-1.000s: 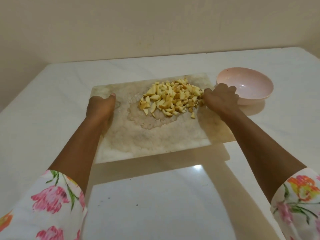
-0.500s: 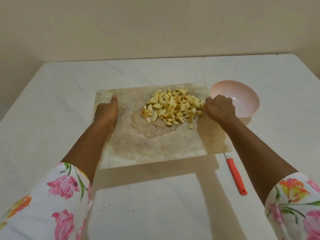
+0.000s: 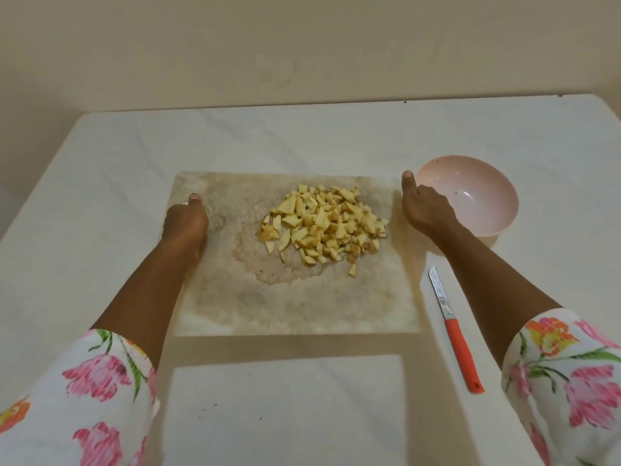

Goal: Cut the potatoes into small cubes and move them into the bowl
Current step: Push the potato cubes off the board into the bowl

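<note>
A heap of small yellow potato cubes (image 3: 324, 227) lies on the right half of a worn, wet cutting board (image 3: 295, 297). My left hand (image 3: 184, 223) grips the board's left edge with the thumb on top. At the board's right edge, just beside the pink bowl (image 3: 477, 196), my right hand (image 3: 428, 210) holds on with its thumb pointing up. The bowl looks empty. A shadow band under the board's near edge suggests it is held slightly off the table.
A knife with a red handle (image 3: 460, 351) lies on the white table (image 3: 100, 183) right of the board, blade pointing away from me. A wall runs along the table's far side. My floral sleeves fill the lower corners.
The board with the cubes has drawn back from the bowl and sits flatter. The knife, hidden one second ago, is now fully in view. My right thumb has lifted.
</note>
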